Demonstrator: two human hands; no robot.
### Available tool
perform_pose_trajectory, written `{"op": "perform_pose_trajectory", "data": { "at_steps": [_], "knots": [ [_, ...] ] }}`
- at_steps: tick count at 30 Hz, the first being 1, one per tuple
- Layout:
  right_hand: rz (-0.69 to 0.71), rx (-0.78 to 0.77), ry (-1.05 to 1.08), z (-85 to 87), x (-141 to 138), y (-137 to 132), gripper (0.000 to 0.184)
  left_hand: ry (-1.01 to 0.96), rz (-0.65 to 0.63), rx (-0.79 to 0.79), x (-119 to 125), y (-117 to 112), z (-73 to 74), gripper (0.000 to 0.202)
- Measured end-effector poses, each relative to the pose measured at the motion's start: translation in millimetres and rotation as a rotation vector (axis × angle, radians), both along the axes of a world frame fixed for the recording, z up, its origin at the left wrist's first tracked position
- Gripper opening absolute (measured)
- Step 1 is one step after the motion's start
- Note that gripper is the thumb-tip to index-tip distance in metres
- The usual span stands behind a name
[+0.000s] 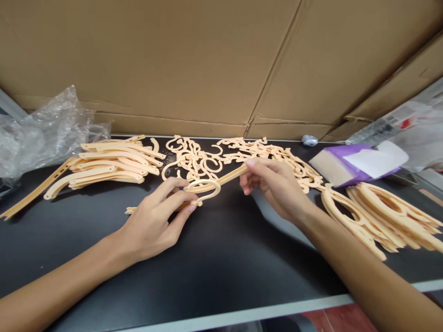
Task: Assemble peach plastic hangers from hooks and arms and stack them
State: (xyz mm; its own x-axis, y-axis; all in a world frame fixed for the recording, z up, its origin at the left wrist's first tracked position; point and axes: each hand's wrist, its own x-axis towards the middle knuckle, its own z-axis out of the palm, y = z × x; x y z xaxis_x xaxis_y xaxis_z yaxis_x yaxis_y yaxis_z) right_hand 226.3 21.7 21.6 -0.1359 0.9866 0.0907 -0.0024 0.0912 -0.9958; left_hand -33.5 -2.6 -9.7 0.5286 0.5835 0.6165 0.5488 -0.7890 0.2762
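Observation:
Over the middle of the dark table, my left hand [157, 223] pinches a cream plastic hanger hook [218, 189] with its thumb and fingers. A straight cream hanger arm [231, 175] passes by the hook's curve and slants up to the right. My right hand [277, 186] grips that arm's far end between thumb and index finger. Another cream piece [130, 210] pokes out to the left behind my left hand. Where the hook and the pieces meet is partly hidden by my left fingers.
Loose hanger arms [104, 170] are piled at the left, near crumpled clear plastic [51, 133]. Tangled hooks [194, 159] and more cream parts [266, 150] lie at the back. At the right are stacked folded hangers [367, 221] and a purple tissue pack [349, 161]. Cardboard [173, 60] stands behind.

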Motion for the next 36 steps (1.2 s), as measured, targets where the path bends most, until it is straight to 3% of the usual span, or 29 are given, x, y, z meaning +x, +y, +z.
{"op": "perform_pose_trajectory", "data": {
  "at_steps": [3, 5, 10, 16, 21, 27, 36],
  "knots": [
    [0.017, -0.097, 0.282, -8.4, -18, -8, 0.032, -0.015, -0.012, -0.001, 1, 1, 1.1, 0.014],
    [0.058, -0.155, 0.316, -12.6, -30, -13, 0.035, -0.018, -0.023, -0.003, 1, 1, 0.9, 0.015],
    [0.134, -0.176, 0.159, -16.8, -42, -19, 0.036, 0.011, -0.106, 0.037, 0, -1, -2.4, 0.022],
    [0.041, -0.093, 0.078, -11.4, -23, -15, 0.022, 0.009, -0.079, 0.091, -1, -1, -5.2, 0.027],
    [0.078, -0.035, -0.134, -5.8, -16, -16, 0.009, 0.031, -0.081, 0.137, -3, 1, -5.7, 0.029],
    [0.113, 0.021, -0.327, -3.2, -14, -16, 0.013, 0.086, -0.103, 0.15, -7, 2, -7.3, 0.035],
    [0.11, 0.07, -0.37, -1.5, -14, -17, 0.015, 0.132, -0.095, 0.151, -8, 2, -6.3, 0.03]
  ]
}}
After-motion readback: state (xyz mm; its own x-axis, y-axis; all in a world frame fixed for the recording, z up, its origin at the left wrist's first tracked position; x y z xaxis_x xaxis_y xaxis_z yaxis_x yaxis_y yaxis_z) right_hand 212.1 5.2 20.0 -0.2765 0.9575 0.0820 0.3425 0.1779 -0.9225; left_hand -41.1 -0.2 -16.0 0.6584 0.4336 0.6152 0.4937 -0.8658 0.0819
